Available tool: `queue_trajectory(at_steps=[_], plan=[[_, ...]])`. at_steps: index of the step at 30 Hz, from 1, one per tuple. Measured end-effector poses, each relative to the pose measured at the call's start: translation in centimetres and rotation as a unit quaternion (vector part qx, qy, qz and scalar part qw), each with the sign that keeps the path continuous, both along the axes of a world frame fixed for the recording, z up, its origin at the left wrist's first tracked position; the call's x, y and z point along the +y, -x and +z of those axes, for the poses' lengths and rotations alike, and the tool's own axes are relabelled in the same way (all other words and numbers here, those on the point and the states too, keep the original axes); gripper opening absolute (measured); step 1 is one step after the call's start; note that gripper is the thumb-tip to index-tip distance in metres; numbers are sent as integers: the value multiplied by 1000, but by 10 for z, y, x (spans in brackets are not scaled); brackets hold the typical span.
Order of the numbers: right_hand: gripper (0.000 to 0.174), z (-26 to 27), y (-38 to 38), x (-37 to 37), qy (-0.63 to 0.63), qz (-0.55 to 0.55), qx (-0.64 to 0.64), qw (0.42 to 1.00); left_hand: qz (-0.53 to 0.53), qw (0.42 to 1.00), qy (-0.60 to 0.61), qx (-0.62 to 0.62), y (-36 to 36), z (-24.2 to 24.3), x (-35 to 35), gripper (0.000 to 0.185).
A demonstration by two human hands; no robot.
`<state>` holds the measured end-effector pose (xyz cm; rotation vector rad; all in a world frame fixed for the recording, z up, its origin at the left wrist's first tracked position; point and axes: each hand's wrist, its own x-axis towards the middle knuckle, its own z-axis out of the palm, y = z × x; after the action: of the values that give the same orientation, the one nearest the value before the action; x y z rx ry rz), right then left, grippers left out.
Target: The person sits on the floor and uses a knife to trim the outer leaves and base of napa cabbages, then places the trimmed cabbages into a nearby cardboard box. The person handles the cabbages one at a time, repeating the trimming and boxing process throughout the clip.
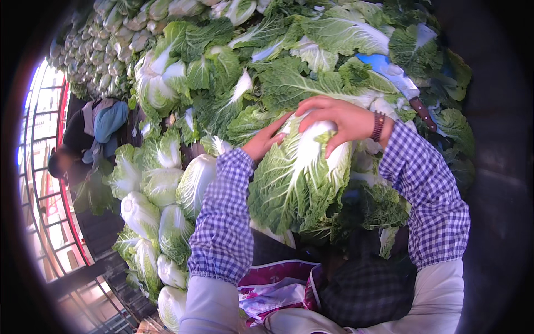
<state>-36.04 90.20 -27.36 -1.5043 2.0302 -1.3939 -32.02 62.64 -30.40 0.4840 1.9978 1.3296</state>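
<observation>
A napa cabbage (298,167) with spread outer leaves lies before me, its pale base pointing away and its green leaf tips towards my body. My right hand (340,121) curls over the white base, thumb and fingers apart around it. At the cabbage's left edge, the fingers of my left hand (267,140) rest against it, partly hidden by the leaf. Beyond my right wrist, a broad knife (394,75) with a brown riveted handle lies on loose cabbage leaves, out of my hands.
Trimmed cabbages (139,213) stand grouped at the left. A large pile of cabbages (108,46) rises at the far left, with loose leaves (288,79) strewn ahead. Another person (81,137) is at the left, near a red-edged metal grid (69,179).
</observation>
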Motion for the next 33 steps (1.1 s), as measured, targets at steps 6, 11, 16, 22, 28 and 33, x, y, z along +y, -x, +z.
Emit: queue_trajectory(at_steps=[6, 11, 16, 22, 28, 33], plan=[[58, -19, -12, -13, 101, -192, -196, 956, 153, 971, -124, -133, -32, -1, 14, 66], [47, 0, 28, -12, 235, -427, -559, 671, 102, 993, -51, 43, -55, 3, 21, 73], [74, 29, 96, 91, -106, -737, -121, 656, 89, 988, -50, 116, -85, 12, 23, 80], [42, -13, -65, 144, -151, -531, 144, 821, 102, 984, -7, 146, -95, 13, 28, 82], [44, -66, -89, 201, -266, -648, -43, 712, 135, 953, 150, 224, -93, 60, 46, 73], [39, -87, -63, 213, -397, -615, 71, 678, 157, 907, 264, 288, -112, 71, 101, 89]])
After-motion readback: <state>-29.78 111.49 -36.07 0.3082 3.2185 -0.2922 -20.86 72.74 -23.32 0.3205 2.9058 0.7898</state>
